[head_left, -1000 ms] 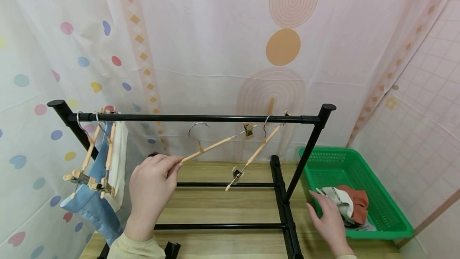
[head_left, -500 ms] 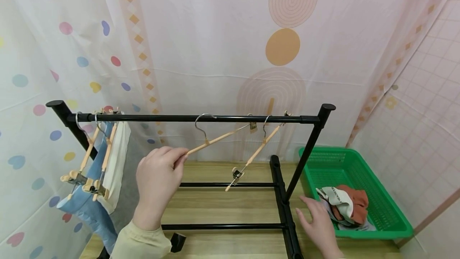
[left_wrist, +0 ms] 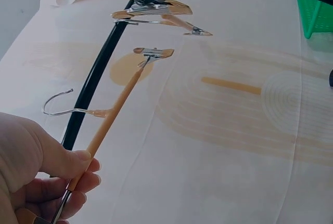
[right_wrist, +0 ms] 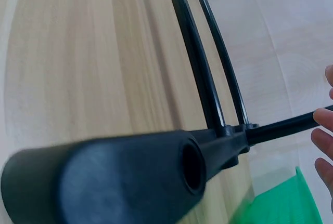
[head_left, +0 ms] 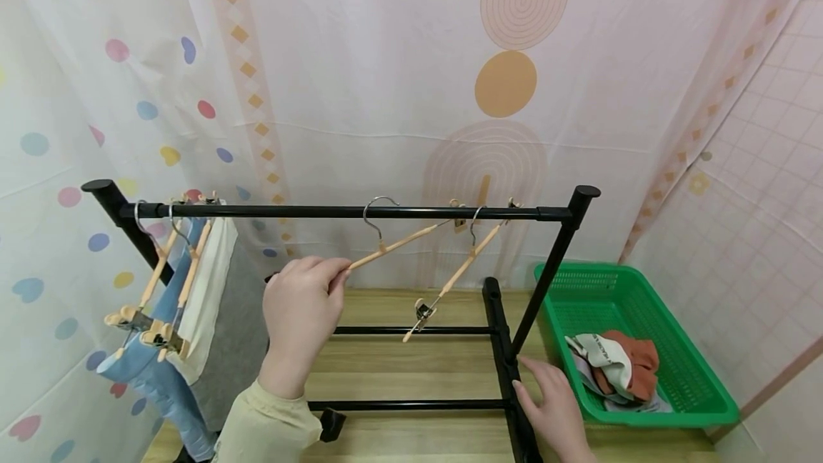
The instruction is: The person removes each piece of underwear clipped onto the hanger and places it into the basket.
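Observation:
My left hand (head_left: pixel 305 313) pinches the near end of a clip hanger (head_left: pixel 398 243) with a wooden bar. In the left wrist view, thumb and fingers close round that bar (left_wrist: pixel 115 107). Its metal hook (head_left: pixel 373 216) is level with the black rail (head_left: pixel 296 211); whether it rests there I cannot tell. A second clip hanger (head_left: pixel 471 259) hangs from the rail to the right. Low at the rack's right foot (head_left: pixel 514 391), my right hand (head_left: pixel 551 406) has its fingers extended, holding nothing. Only its fingertips (right_wrist: pixel 323 138) show in the right wrist view, near a black post.
At the rail's left end hang hangers bearing blue jeans (head_left: pixel 154 377) and a white-and-grey garment (head_left: pixel 221 306). A green basket (head_left: pixel 691 349) on the right holds folded clothes (head_left: pixel 620 366). Lower black bars (head_left: pixel 411 404) cross above the wooden surface (head_left: pixel 398 370). A patterned curtain (head_left: pixel 373 91) hangs behind.
My left hand has carried the hanger right and slightly up, bringing its hook up to the rail. My right hand has moved left from the basket to the rack's right foot.

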